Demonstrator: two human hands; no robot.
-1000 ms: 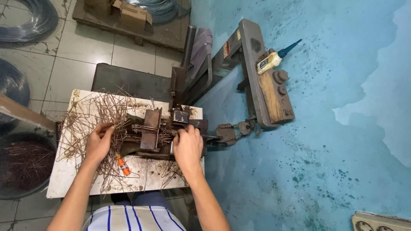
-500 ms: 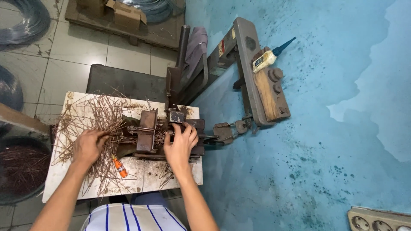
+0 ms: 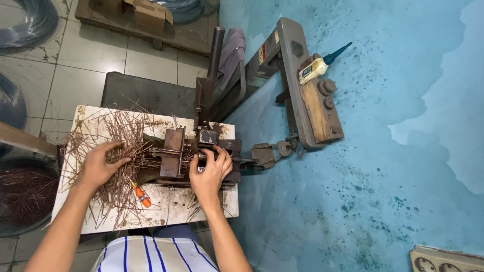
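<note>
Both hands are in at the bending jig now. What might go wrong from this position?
The right hand rests directly on the rusty metal jig beside its linkage, so fingers might get pinched if the mechanism moves. The left hand presses into the tangled wire pieces, whose ends could prick it, or snag and drag several in together.

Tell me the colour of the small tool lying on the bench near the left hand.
Orange, with a dark tip: the small tool shows in the head view, beside the left hand.

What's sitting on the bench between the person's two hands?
In the head view, between the left hand on the heap of thin rusty bent wires and the right hand stands the dark rusty metal block of the bench jig, with wires reaching into it.
</note>
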